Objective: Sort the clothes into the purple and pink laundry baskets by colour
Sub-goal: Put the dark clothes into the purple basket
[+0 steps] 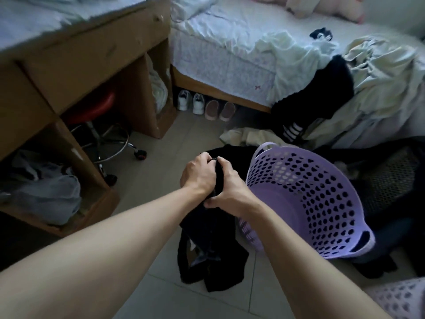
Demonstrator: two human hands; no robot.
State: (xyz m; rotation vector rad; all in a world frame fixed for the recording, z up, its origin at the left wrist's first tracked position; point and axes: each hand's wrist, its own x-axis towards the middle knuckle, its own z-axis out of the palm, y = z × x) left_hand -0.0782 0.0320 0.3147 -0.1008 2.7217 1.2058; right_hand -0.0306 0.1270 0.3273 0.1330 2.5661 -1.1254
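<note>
Both my hands grip one black garment [208, 240] that hangs down toward the floor tiles. My left hand [200, 172] and my right hand [226, 191] hold its bunched top edge close together. Just to the right stands the purple laundry basket [308, 201], tilted, its perforated inside facing me and showing no clothes. A corner of the pink basket [400, 300] shows at the bottom right. More black clothes [230, 150] lie on the floor behind my hands. A pile of pale and black clothes [368, 72] spills off the bed.
A wooden desk [76, 54] with a red stool [96, 104] under it stands at the left. Shoes and slippers [204, 104] line the bed base. Pale clothes [248, 135] lie on the floor. A dark mesh chair [391, 178] is behind the purple basket.
</note>
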